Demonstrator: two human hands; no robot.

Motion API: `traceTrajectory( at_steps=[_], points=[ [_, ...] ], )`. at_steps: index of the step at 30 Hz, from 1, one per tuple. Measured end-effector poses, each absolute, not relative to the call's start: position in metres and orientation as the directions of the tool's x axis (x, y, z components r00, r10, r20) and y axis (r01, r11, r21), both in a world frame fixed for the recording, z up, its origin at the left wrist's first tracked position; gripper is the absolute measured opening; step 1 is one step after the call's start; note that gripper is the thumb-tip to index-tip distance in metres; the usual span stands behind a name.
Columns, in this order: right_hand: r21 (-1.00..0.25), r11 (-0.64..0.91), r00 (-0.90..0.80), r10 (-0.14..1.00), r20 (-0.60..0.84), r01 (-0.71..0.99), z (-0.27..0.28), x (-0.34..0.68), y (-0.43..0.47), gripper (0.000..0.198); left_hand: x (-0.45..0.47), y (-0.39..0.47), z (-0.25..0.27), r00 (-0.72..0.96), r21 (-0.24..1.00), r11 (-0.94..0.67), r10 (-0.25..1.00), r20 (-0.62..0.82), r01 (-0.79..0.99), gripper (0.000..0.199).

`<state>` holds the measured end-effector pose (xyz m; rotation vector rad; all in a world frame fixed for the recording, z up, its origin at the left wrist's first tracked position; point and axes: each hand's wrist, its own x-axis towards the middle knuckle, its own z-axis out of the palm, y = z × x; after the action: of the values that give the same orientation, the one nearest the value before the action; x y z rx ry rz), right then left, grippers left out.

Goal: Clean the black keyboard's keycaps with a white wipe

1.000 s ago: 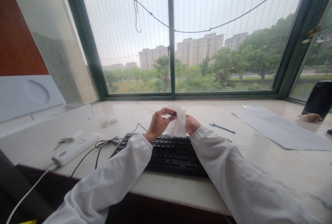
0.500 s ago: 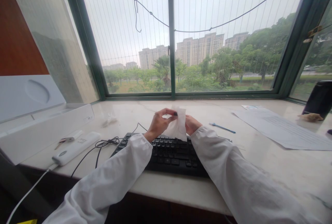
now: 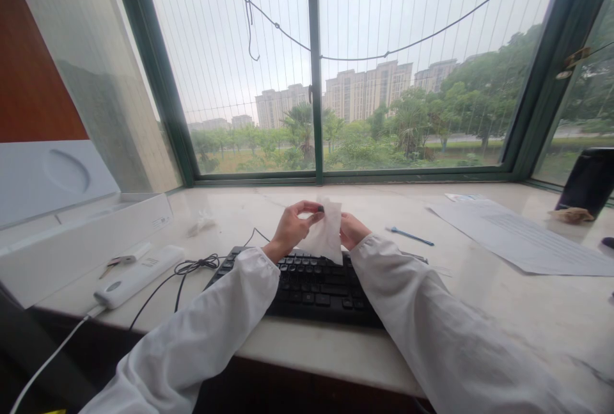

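Observation:
Above the black keyboard point(image 3: 321, 299), my left hand point(image 3: 291, 228) pinches a small black keycap point(image 3: 321, 208) between thumb and fingertips. A thin white tissue point(image 3: 329, 235) hangs against the keycap, its lower end close over the keys. My right hand point(image 3: 354, 231) is closed on the tissue from the other side; its fingertips are partly hidden behind it. Several spots in the keyboard's upper left rows look like bare key stems. Both forearms, in white sleeves, reach over the keyboard's sides.
To the left are a white power strip point(image 3: 139, 276), keys point(image 3: 119, 262), a coiled black cable point(image 3: 196, 265) and an open white box point(image 3: 91, 235). On the right lie a blue thin tool point(image 3: 411, 235) and printed paper point(image 3: 522, 238), with a dark upright object point(image 3: 588, 180) beyond. A window stands behind.
Both hands, with the keycap and tissue, appear slightly further left, as does much of the scene. The tissue's hanging part has turned a little; the grips stay the same.

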<state>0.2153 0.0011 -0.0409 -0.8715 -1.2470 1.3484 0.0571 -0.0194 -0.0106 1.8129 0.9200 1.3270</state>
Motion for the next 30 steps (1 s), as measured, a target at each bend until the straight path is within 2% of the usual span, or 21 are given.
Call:
traceTrajectory(
  at_steps=[6,20,30],
  points=[
    [-0.971,0.015,-0.099,0.994,0.04,-0.239,-0.036,0.215,-0.002,0.022,0.056,-0.019,-0.011,0.233,0.748,-0.62,0.783,0.576,0.235,0.031],
    [-0.966,0.09,-0.096,0.989,0.116,-0.243,-0.029,0.217,-0.008,0.024,0.055,-0.023,-0.01,0.198,0.548,-0.694,0.686,0.7,0.467,0.019],
    [-0.988,0.087,-0.056,0.994,0.095,-0.125,-0.036,0.22,-0.001,0.017,0.056,-0.027,-0.01,0.22,0.466,-0.705,0.648,0.729,0.535,0.015]
  ],
)
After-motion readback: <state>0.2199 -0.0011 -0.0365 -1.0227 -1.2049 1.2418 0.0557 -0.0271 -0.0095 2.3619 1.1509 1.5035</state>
